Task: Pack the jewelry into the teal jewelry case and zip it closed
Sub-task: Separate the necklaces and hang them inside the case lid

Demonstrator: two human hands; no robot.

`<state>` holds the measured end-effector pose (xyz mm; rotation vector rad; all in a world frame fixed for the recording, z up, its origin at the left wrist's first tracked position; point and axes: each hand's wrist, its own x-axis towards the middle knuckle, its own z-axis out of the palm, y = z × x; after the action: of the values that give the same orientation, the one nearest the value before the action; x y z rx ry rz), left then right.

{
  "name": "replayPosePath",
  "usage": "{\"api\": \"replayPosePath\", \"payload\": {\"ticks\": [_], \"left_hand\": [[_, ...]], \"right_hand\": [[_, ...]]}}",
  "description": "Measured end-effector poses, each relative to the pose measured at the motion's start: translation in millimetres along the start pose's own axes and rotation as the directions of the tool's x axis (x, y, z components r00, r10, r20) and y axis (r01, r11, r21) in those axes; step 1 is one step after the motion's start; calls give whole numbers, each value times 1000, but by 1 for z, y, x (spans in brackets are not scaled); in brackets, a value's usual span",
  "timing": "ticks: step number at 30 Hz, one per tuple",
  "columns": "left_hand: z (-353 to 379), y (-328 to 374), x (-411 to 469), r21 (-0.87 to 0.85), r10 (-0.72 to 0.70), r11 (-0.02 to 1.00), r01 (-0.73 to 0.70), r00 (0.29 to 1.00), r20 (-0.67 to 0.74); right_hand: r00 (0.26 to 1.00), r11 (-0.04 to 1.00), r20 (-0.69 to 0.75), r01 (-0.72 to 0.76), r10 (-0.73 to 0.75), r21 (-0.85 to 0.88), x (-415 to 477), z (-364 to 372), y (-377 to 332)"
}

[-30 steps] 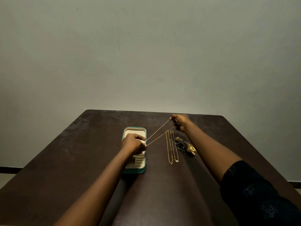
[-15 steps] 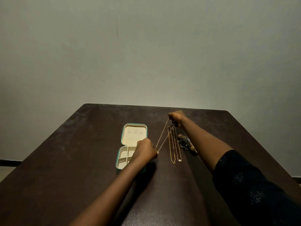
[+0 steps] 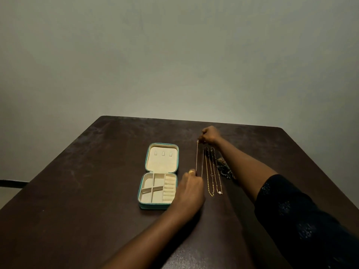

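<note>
The teal jewelry case (image 3: 143, 206) lies open on the dark table, its cream lid flat at the back and its divided tray in front. A thin gold chain (image 3: 197, 158) is stretched straight just right of the case. My right hand (image 3: 210, 135) pinches its far end and my left hand (image 3: 191, 188) pinches its near end. Two more gold necklaces (image 3: 211, 171) lie parallel on the table beside it, one with a pearl. A dark pile of earrings or brooches (image 3: 223, 167) sits partly hidden behind my right forearm.
The dark brown table (image 3: 77, 191) ends at a plain grey wall behind. Its left edge runs diagonally, and a dark bar (image 3: 11, 183) shows beyond it at the far left.
My left hand has moved from over the case to its right and nearer to me. The held chain has swung from slanting across to running nearly straight front to back.
</note>
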<state>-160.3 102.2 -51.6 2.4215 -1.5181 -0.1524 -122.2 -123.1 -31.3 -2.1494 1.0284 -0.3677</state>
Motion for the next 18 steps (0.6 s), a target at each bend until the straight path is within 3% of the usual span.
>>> {"api": "replayPosePath", "payload": {"ticks": [5, 9, 18], "left_hand": [[-6, 4, 0, 144, 69, 987, -77, 995, 66], [-8, 5, 1, 225, 105, 967, -120, 992, 76], [-4, 7, 0, 237, 100, 965, -115, 992, 76]], "right_hand": [[991, 965, -4, 127, -132, -230, 5, 5, 2], [988, 918, 31, 155, -155, -366, 10, 12, 7], [982, 900, 13, 179, -189, -398, 4, 14, 11]]}}
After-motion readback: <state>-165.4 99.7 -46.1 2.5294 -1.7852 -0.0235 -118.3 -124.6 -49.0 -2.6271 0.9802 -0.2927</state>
